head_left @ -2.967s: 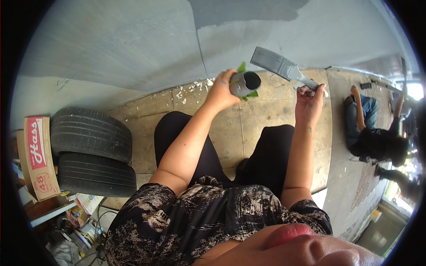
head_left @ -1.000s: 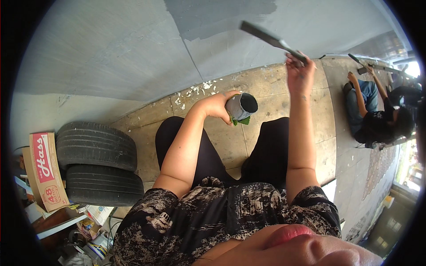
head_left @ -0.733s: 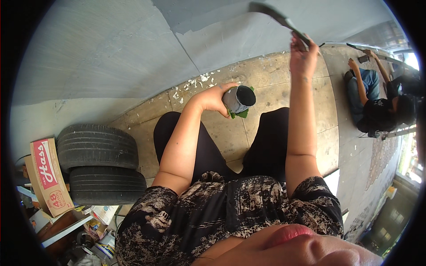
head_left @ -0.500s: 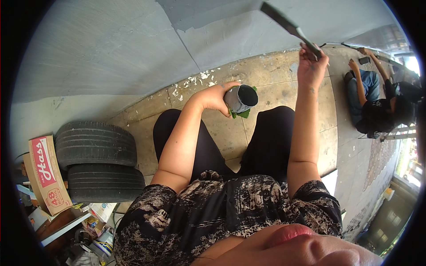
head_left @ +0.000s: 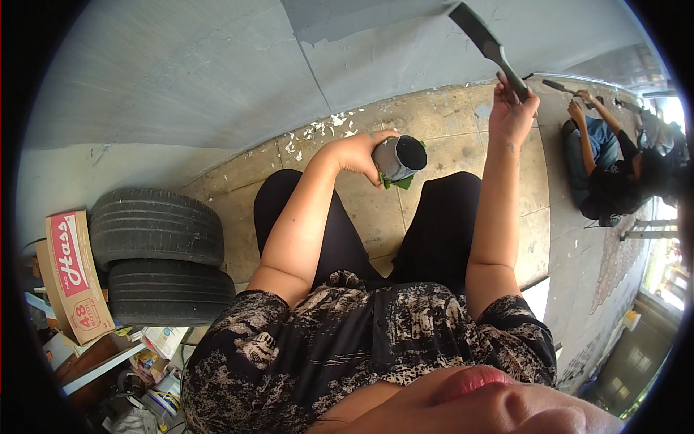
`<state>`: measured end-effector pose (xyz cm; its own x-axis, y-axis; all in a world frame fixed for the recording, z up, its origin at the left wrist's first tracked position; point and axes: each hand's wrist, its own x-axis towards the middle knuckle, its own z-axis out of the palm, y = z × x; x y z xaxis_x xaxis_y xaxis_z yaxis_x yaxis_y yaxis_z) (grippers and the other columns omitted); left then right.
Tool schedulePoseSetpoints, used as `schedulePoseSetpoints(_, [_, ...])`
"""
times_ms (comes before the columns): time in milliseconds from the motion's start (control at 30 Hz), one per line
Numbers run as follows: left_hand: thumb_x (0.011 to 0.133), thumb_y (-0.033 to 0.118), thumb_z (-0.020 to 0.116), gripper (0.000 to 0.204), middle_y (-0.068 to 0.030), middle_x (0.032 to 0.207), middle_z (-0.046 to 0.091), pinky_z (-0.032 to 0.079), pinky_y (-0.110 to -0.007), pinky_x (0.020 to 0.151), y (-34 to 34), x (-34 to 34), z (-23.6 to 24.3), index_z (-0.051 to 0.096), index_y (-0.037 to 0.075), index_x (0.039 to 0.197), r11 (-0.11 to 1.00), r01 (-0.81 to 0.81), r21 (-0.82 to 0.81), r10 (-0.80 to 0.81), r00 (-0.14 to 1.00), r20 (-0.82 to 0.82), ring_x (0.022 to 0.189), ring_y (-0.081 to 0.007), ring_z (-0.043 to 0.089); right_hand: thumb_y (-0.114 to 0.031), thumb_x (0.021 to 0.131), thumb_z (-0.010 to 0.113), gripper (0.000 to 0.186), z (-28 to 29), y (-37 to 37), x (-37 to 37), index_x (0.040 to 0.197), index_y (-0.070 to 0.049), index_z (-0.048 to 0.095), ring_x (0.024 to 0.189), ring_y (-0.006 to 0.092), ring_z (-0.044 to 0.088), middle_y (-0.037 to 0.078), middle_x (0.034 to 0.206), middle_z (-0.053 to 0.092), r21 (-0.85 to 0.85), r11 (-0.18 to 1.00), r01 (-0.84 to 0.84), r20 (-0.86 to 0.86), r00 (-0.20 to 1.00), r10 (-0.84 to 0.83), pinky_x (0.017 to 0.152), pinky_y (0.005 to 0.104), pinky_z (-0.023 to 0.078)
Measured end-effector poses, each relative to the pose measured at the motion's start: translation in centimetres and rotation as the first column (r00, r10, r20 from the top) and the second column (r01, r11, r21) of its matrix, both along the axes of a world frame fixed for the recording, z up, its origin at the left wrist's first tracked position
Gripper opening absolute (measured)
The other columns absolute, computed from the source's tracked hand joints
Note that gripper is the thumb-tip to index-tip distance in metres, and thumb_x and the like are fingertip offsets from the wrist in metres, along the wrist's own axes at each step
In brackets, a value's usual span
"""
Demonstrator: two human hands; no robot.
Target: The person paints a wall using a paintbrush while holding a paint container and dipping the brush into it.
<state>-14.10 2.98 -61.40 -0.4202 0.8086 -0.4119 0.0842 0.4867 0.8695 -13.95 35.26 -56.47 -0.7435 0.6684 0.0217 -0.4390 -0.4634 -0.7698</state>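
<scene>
My left hand (head_left: pixel 357 153) is wrapped round a small grey-smeared cup (head_left: pixel 390 162), held tilted above the floor between my knees. Dark contents show inside the cup, and green leaf-like pieces (head_left: pixel 405 183) stick out from under it. Raised at the far right, my right hand (head_left: pixel 512 119) grips the handle of a flat paintbrush (head_left: pixel 478 35) coated in dark grey. Its bristle end points up and left in front of the grey wall (head_left: pixel 173 94); whether it touches the wall I cannot tell. A darker grey patch (head_left: pixel 354 18) covers the wall's upper part.
Two stacked tires (head_left: pixel 159 228) stand at left beside a cardboard box (head_left: pixel 76 278) and clutter (head_left: pixel 144 383). White flakes (head_left: pixel 336 123) litter the tiled floor (head_left: pixel 441 108) along the wall. At right another person (head_left: pixel 614 170) sits holding a long-handled dark tool (head_left: pixel 560 87).
The paintbrush has shifted slightly right and turned a little more upright. The cup appears slightly farther right, still in my left hand. The other person's hands and tool have moved.
</scene>
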Motion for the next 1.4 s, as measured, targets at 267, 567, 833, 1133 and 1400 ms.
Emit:
schedulePoseSetpoints(267, [0.051, 0.016, 0.098, 0.121, -0.0153, 0.131, 0.068, 0.049, -0.035, 0.104, 0.5, -0.7, -0.6, 0.039, 0.013, 0.157, 0.999, 0.038, -0.032, -0.040, 0.998, -0.050, 0.120, -0.0286, 0.065, -0.018, 0.101, 0.051, 0.036, 1.0, -2.1, -2.7, 0.113, 0.015, 0.060, 0.086, 0.0317, 0.072, 0.028, 0.101, 0.072, 0.117, 0.990, -0.080, -0.041, 0.996, 0.085, 0.083, 0.0376, 0.058])
schedulePoseSetpoints(567, [0.051, 0.015, 0.098, 0.121, -0.0160, 0.131, 0.068, 0.049, -0.034, 0.104, 0.3, -0.1, 0.8, 0.039, 0.010, 0.157, 0.997, 0.074, 0.010, -0.074, 0.997, -0.024, 0.122, -0.0275, 0.064, -0.024, 0.103, 0.045, 0.038, -0.3, -1.4, 0.4, 0.113, 0.010, 0.060, 0.095, 0.0327, 0.070, 0.029, 0.103, 0.072, 0.110, 0.953, -0.282, -0.082, 0.953, 0.291, 0.086, 0.0359, 0.054])
schedulePoseSetpoints(833, [0.050, 0.011, 0.098, 0.121, -0.0108, 0.126, 0.072, 0.051, -0.032, 0.100, 0.1, 0.9, 2.6, 0.039, 0.010, 0.157, 0.961, 0.224, 0.164, -0.228, 0.974, 0.003, 0.115, -0.0206, 0.067, -0.019, 0.106, 0.043, 0.035, -3.4, -10.4, -4.4, 0.117, 0.010, 0.059, 0.095, 0.0305, 0.071, 0.028, 0.104, 0.072, 0.095, 0.779, -0.620, 0.166, 0.782, 0.601, 0.090, 0.0371, 0.055])
schedulePoseSetpoints(1133, [0.046, -0.001, 0.096, 0.125, -0.0096, 0.128, 0.070, 0.052, -0.032, 0.099, -2.9, 0.8, 2.1, 0.040, 0.008, 0.157, 0.950, 0.084, 0.299, -0.125, 0.985, 0.119, 0.115, -0.0185, 0.065, -0.024, 0.101, 0.047, 0.038, -5.4, -8.9, -3.3, 0.116, 0.009, 0.059, 0.093, 0.0338, 0.068, 0.024, 0.095, 0.072, -0.025, 0.895, -0.446, 0.096, 0.890, 0.446, 0.086, 0.0382, 0.054])
schedulePoseSetpoints(1400, [0.049, 0.005, 0.099, 0.106, -0.0120, 0.121, 0.072, 0.054, -0.034, 0.096, -2.7, 0.3, 1.9, 0.050, 0.005, 0.143, 0.932, 0.252, 0.262, -0.289, 0.950, 0.116, 0.111, -0.0193, 0.067, -0.021, 0.103, 0.047, 0.036, -3.5, -14.3, -4.7, 0.116, 0.010, 0.058, 0.091, 0.0318, 0.071, 0.026, 0.099, 0.074, 0.032, 0.866, -0.498, 0.111, 0.863, 0.492, 0.086, 0.0369, 0.055])
